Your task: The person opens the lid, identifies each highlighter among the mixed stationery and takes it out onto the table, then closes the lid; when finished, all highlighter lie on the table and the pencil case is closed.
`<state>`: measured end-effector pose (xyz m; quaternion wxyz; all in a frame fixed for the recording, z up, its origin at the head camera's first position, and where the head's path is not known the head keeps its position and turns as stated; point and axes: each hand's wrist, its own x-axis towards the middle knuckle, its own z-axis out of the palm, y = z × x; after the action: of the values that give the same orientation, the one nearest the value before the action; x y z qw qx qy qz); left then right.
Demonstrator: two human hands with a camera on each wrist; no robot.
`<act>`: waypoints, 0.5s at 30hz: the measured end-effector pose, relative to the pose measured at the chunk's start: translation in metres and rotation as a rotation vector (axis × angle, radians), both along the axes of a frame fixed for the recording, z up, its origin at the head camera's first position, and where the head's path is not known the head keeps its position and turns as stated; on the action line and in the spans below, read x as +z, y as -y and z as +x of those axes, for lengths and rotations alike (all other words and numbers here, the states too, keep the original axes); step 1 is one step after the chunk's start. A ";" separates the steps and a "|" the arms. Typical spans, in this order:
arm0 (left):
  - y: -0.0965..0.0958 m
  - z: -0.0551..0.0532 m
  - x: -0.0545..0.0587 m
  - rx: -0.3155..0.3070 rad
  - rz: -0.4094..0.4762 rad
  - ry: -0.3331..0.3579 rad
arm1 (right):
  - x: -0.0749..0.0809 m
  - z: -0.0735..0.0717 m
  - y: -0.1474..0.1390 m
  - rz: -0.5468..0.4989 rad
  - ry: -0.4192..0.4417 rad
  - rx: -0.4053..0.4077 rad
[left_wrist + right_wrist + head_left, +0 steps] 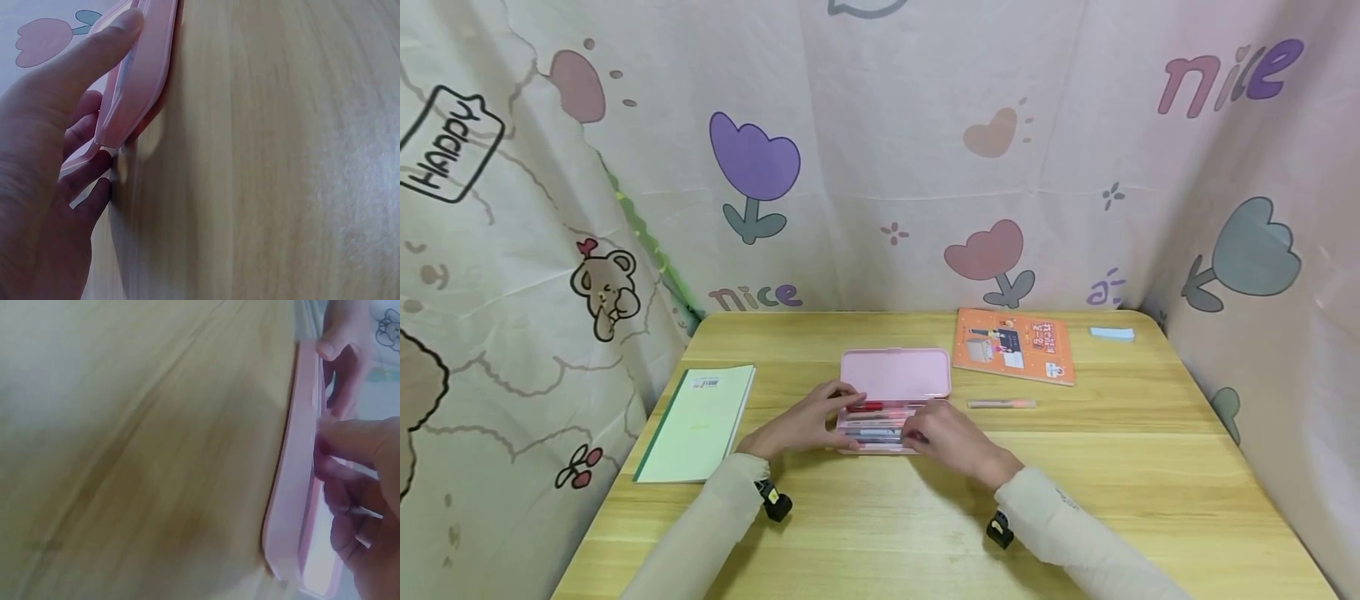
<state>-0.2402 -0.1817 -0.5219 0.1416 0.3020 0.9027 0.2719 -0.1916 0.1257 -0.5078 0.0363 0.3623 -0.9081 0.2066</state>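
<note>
A pink pencil case (145,81) lies on the table with its lid (895,374) folded back. Several pens (877,433) lie side by side in it, a red pen (868,407) nearest the hinge. My left hand (811,418) grips the case's left end, thumb over the front rim and fingers spread around the end and back. My right hand (951,439) reaches into the right half with curled fingers, thumb and fingertips (325,428) just inside the front rim. I cannot tell what those fingertips hold; the hand hides that part.
To the left lies a pale green notebook (700,425). Behind the case on the right is an orange booklet (1015,346), with a pale, pink-tipped pen (1002,404) in front of it. A small light-blue block (1112,334) sits near the far right corner of the wooden table (880,533).
</note>
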 end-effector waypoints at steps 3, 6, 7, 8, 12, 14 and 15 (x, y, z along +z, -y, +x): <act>0.000 0.000 -0.001 0.003 -0.002 -0.002 | 0.005 0.003 0.003 0.015 -0.007 -0.007; 0.001 0.000 -0.002 0.006 0.002 -0.002 | 0.012 0.007 0.008 -0.007 0.040 -0.040; 0.001 0.000 -0.002 0.007 0.003 -0.003 | 0.014 0.008 0.009 -0.018 0.070 -0.058; 0.000 0.000 -0.002 0.006 0.003 -0.004 | 0.016 0.009 0.010 -0.028 0.106 -0.080; 0.000 0.000 -0.003 0.004 0.007 0.000 | 0.022 0.012 0.014 -0.076 0.249 -0.187; 0.000 0.000 -0.002 0.004 0.008 0.005 | 0.025 0.012 0.015 -0.101 0.296 -0.227; 0.001 0.000 -0.002 0.005 0.008 0.006 | 0.025 0.012 0.015 -0.115 0.312 -0.237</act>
<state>-0.2402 -0.1823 -0.5242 0.1425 0.2995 0.9019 0.2768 -0.1798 0.1105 -0.4826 -0.0603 0.2136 -0.9259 0.3058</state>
